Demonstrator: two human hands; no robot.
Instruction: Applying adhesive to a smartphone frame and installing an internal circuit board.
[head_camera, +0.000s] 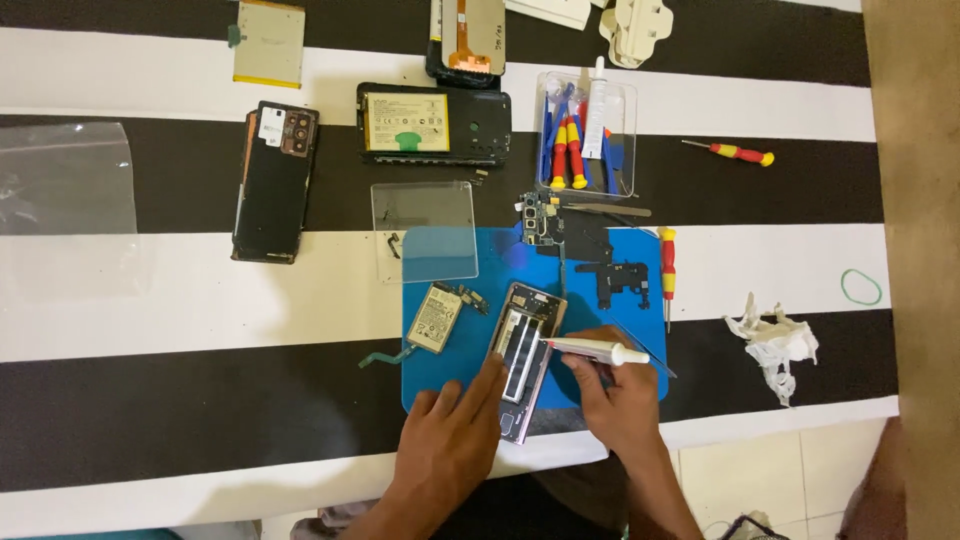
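The right hand (615, 395) grips a small white glue tube (598, 350) like a pen, its fine nozzle touching the right edge of an opened phone frame (527, 360) that lies on the blue work mat (450, 300). The left hand (450, 435) is spread flat with nothing in it, fingertips pressing the frame's lower left side to steady it.

Judging from how things lie, the teardown is done and reassembly is under way — adhesive is going along the frame, though how much of the edge is already covered cannot be told. Much is left loose: just beyond the left hand's fingertips lies a small battery (436, 318) with a flex cable; further ahead of both hands sit a circuit board (545, 220), black shield plates (615, 275) and a clear panel (425, 232). Beyond the right hand's knuckles lies a red-and-yellow screwdriver (667, 275). Well ahead of the left hand rest a dark back cover (275, 180) and a second opened phone (435, 125) — none yet refitted.
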